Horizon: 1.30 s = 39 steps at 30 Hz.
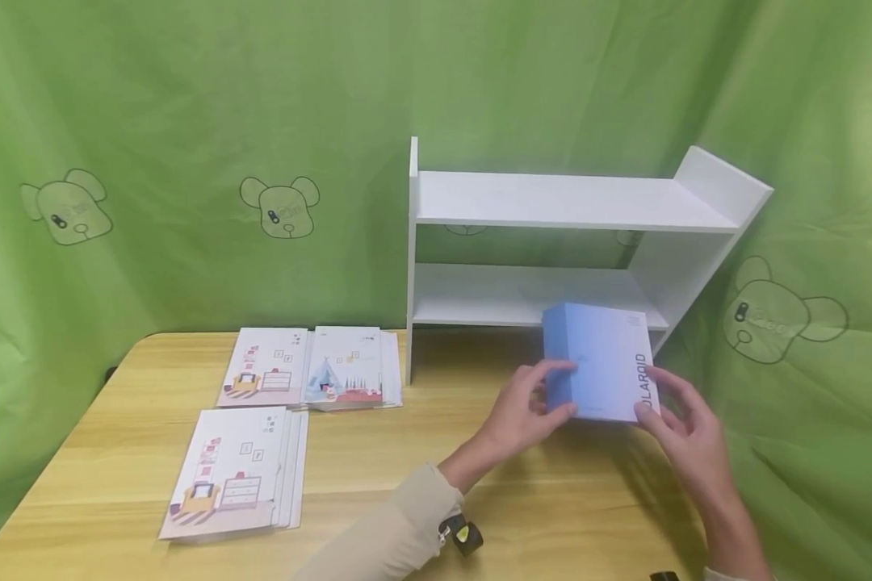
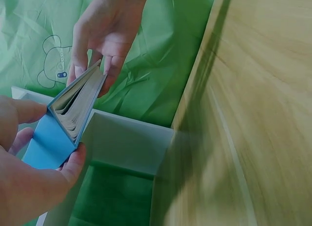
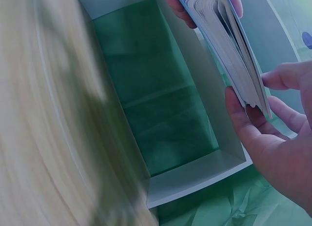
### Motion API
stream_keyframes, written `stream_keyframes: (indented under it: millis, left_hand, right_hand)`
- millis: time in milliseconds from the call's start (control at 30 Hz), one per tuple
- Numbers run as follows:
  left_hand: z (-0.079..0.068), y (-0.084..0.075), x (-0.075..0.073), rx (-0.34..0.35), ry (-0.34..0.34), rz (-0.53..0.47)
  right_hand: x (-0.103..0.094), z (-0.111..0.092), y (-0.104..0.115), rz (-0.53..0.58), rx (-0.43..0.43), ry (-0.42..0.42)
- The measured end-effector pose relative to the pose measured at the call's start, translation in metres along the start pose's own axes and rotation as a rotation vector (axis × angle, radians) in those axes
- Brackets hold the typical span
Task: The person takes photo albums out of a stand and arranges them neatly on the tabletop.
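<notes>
Both hands hold a blue photo album [image 1: 606, 363] with dark lettering along its right edge, in front of the right part of the lower shelf of a white shelf unit [image 1: 523, 294]. My left hand [image 1: 512, 415] pinches the spine side between thumb and fingers. On the opposite side, my right hand [image 1: 690, 440] grips the opening edge. In the left wrist view the album [image 2: 44, 143] is wedge-shaped, its pale pages fanned between the covers. The right wrist view shows the right hand's thumb and fingers on either side of the album's [image 3: 224, 50] loose edge.
On the left of the wooden table [image 1: 378, 476] lie three stacks of illustrated booklets: a front stack [image 1: 225, 468], a back left stack [image 1: 265, 367] and another stack [image 1: 345, 363] beside the shelf unit. A green curtain [image 1: 189, 97] with mouse-like drawings hangs behind and at the sides.
</notes>
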<state>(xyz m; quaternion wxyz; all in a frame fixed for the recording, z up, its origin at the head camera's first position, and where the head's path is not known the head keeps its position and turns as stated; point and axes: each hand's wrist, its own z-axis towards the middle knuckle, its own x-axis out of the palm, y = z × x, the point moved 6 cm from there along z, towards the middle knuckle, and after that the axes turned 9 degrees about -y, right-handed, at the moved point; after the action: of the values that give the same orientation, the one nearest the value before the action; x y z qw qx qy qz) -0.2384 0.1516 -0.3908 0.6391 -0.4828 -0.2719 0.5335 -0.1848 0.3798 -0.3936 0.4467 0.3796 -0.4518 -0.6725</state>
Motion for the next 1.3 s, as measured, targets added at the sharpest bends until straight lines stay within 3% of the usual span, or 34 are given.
stream_keyframes:
  millis: [467, 767, 1300]
  left_hand:
    - [-0.018, 0.0, -0.004, -0.009, -0.001, -0.02]
    - [-0.025, 0.004, -0.007, -0.021, 0.016, -0.009]
    - [-0.035, 0.014, -0.019, -0.032, 0.03, -0.018]
  right_hand:
    - [0.005, -0.011, 0.0, -0.013, 0.006, 0.037]
    - [0.008, -0.017, -0.001, -0.082, 0.006, 0.066]
    - [0.024, -0.022, -0.001, -0.111, -0.061, 0.15]
